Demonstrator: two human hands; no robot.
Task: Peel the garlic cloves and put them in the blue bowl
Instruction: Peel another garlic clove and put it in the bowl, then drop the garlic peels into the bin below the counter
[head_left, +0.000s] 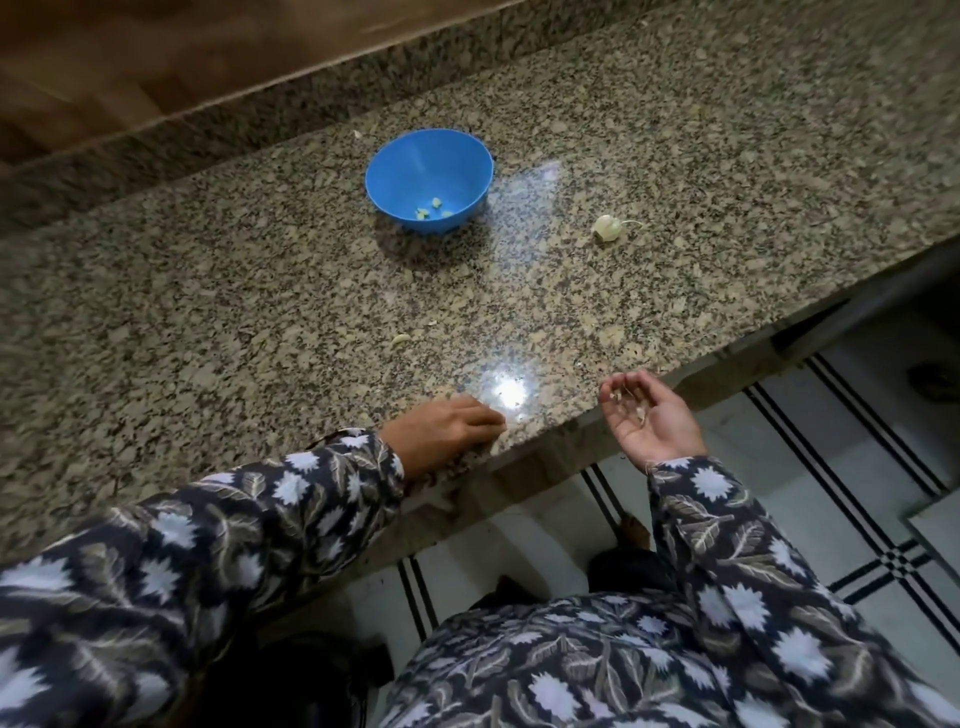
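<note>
Garlic cloves, a few small pale peeled ones, lie at the bottom of the blue bowl, which stands upright on the granite counter. At about 4 o'clock from the bowl and well apart from it, I see a garlic head lying on the stone, a thin stalk curling off toward its 3 o'clock side. At roughly 6 o'clock from the bowl, nearer to me, a single pale curved piece lies alone; I cannot tell whether it is a clove or a bit of skin. The left hand rests palm down on the counter right at its near edge, at about 6 o'clock from that piece. Its fingers are together and point toward 3 o'clock, with their tips on the stone beside a bright glare spot. It looks relaxed and I see nothing grasped in it, though anything under the fingers is hidden. The right hand hangs just off the counter's edge, at 3 o'clock from the left, turned palm up and loosely cupped, released rather than clenched. A few scraps of papery skin lie loose in its palm. Both arms wear dark leaf-patterned sleeves, and beneath the right hand is a pale tiled floor with black stripes.
</note>
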